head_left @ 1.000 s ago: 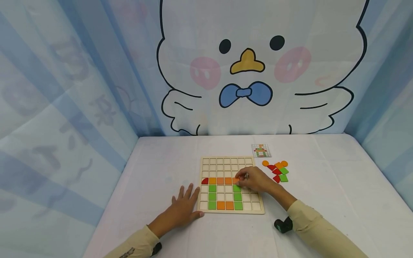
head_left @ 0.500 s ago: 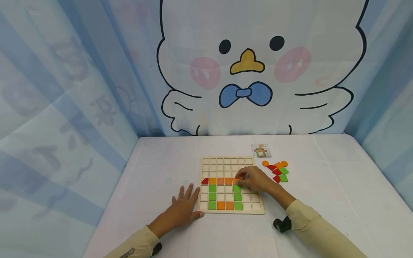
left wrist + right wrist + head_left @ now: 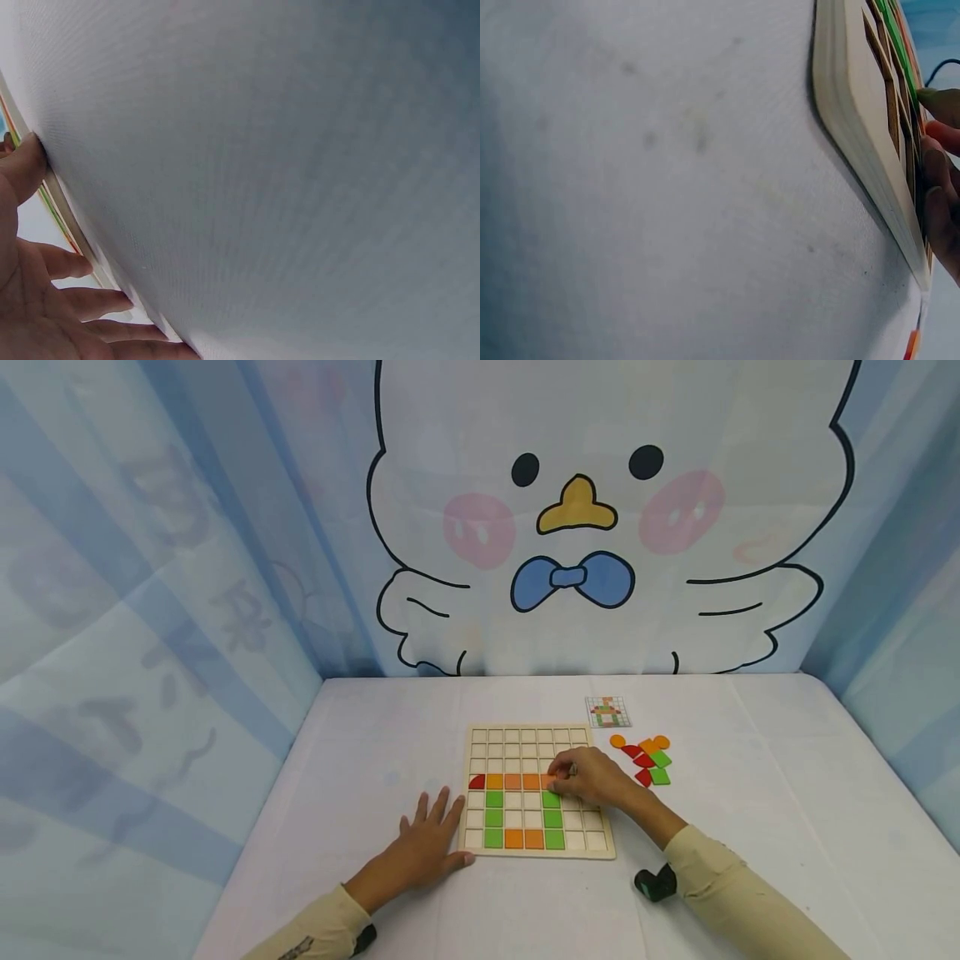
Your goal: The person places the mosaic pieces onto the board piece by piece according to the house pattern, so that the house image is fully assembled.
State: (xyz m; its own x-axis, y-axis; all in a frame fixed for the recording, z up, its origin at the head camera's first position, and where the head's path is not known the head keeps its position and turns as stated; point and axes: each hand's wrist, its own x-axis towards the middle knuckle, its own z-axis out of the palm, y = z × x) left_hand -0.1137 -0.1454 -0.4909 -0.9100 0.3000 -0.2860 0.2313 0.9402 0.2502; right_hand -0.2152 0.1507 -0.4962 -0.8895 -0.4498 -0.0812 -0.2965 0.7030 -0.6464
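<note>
A wooden grid board point(image 3: 540, 852) lies on the table. One row holds a red quarter-round piece point(image 3: 477, 782) followed by several orange squares; green square tiles point(image 3: 493, 818) run down in two columns below it, with orange squares between them at the bottom. My right hand point(image 3: 592, 777) is over the board, thumb and index finger pinching an orange square tile point(image 3: 547, 782) at the right end of the row; the fingers cover part of it. My left hand point(image 3: 429, 843) rests with spread fingers on the table, index finger and thumb at the board's left edge.
Right of the board lies a loose cluster of orange, red and green pieces point(image 3: 643, 760). A pattern card point(image 3: 608, 712) sits behind it. A black object point(image 3: 656, 883) shows at the right sleeve. A cartoon-printed curtain point(image 3: 570, 635) stands behind the table.
</note>
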